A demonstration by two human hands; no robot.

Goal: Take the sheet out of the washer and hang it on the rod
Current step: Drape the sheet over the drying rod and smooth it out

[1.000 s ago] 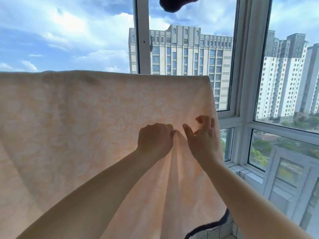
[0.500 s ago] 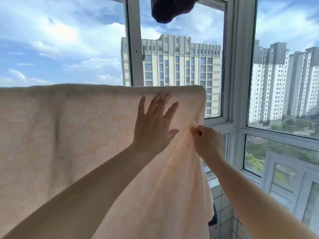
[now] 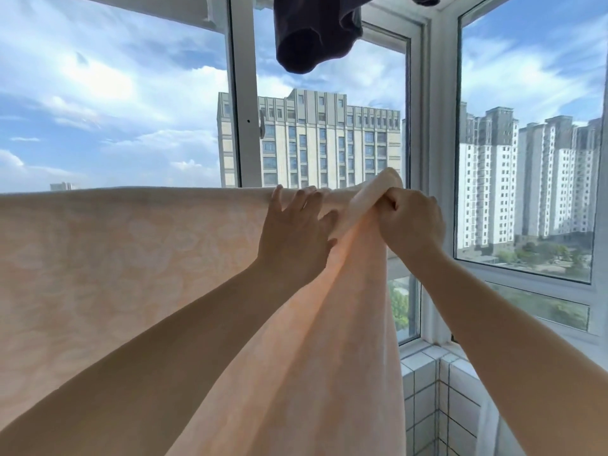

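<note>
A pale peach sheet (image 3: 115, 268) with a faint leaf pattern hangs draped over a rod that it hides; its top fold runs level across the left and middle of the view. My left hand (image 3: 294, 233) lies flat on the sheet just under the top fold, fingers spread. My right hand (image 3: 409, 223) is closed on the sheet's right edge and lifts a bunched fold above the fold line. Creases run down from that grip. The washer is out of view.
Dark garments (image 3: 316, 31) hang overhead at top centre. Window frames (image 3: 241, 93) and glass stand right behind the sheet, a corner post (image 3: 441, 159) to the right. A white tiled ledge (image 3: 427, 373) sits low on the right.
Both hands rose to the sheet's top fold. My left hand opened from a pinch to a flat palm; my right hand gripped the right edge and lifted it. The view tilted upward.
</note>
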